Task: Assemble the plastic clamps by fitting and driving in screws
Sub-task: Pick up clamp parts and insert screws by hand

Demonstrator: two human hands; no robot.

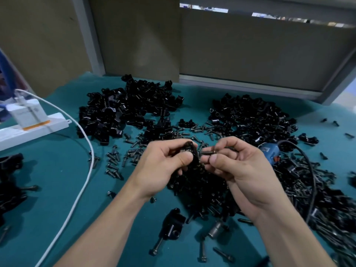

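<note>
Head view: over the teal table mat (pixel 57 170), the left hand (pixel 167 160) grips a black plastic clamp piece (pixel 189 148) and the right hand (pixel 238 164) pinches a dark metal screw (pixel 209 152), its tip seemingly at the hole. This is the fitting step; next it needs seating straight, then driving with the blue electric screwdriver (pixel 269 151). No writing is legible

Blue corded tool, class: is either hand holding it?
No, the blue corded tool lies on the teal table cover behind the right hand, which pinches a dark metal screw; the left hand grips a black plastic clamp.
</note>
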